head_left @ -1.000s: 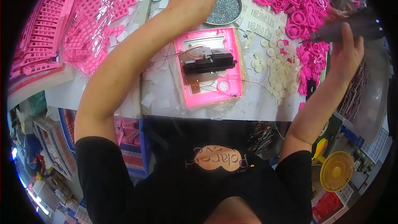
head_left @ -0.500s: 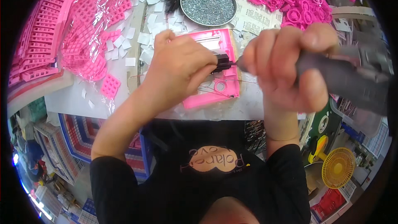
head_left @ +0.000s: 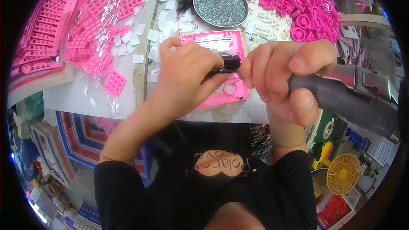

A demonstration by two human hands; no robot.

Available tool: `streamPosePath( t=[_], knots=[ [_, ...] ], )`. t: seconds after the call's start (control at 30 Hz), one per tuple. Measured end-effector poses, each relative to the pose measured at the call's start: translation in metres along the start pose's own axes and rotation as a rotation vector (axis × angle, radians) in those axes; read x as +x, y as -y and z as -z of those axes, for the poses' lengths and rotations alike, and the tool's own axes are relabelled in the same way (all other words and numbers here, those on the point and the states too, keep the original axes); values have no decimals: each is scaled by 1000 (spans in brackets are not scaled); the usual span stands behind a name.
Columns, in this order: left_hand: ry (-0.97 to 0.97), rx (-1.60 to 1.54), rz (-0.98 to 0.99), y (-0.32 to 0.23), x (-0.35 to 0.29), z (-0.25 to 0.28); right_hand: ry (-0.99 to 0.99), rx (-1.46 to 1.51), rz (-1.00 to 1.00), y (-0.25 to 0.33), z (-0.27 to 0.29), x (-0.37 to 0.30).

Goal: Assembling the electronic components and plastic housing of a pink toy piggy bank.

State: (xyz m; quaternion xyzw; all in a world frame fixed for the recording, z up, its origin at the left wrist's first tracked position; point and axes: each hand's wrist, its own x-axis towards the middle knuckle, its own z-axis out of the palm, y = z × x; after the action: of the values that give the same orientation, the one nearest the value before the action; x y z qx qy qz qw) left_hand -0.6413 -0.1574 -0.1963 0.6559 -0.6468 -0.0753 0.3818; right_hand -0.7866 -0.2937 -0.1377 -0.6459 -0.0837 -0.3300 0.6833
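My left hand [head_left: 185, 72] is closed on a small black plastic box-shaped part [head_left: 231, 61], over a pink plastic casing [head_left: 217, 99]. Fingers hide part of the box. The casing lies on the table, with a round ring and thin wires showing near its lower right. In my right hand [head_left: 283, 79] is a dark grey electric screwdriver [head_left: 341, 91], held sideways with its tip end pointing left at the black part's right end. Fingers cover the tip, so whether it touches the part cannot be seen.
A round metal pan [head_left: 194, 9] of small screws [head_left: 220, 5] stands behind the casing. Pink rings [head_left: 313, 6] are heaped at the back right. Pink button pads [head_left: 87, 38] in clear plastic and stacked pink frames [head_left: 42, 30] occupy the left. White paper squares [head_left: 153, 35] lie scattered. A yellow fan [head_left: 343, 173] stands lower right.
The screwdriver's rear end has swung downward and my right hand has shifted slightly down. My left hand still grips the black part. The whole view has shifted a little.
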Motion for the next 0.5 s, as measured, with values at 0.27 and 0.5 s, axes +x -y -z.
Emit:
streamPosePath(
  t=[0.27, 0.5],
  knots=[
    [-24, 255, 25, 25, -27, -16, -89, -45, 40, -43, 0, -3],
    [-31, 162, 31, 29, -29, -19, -85, -69, -6, -51, -4, -3]
  ],
)
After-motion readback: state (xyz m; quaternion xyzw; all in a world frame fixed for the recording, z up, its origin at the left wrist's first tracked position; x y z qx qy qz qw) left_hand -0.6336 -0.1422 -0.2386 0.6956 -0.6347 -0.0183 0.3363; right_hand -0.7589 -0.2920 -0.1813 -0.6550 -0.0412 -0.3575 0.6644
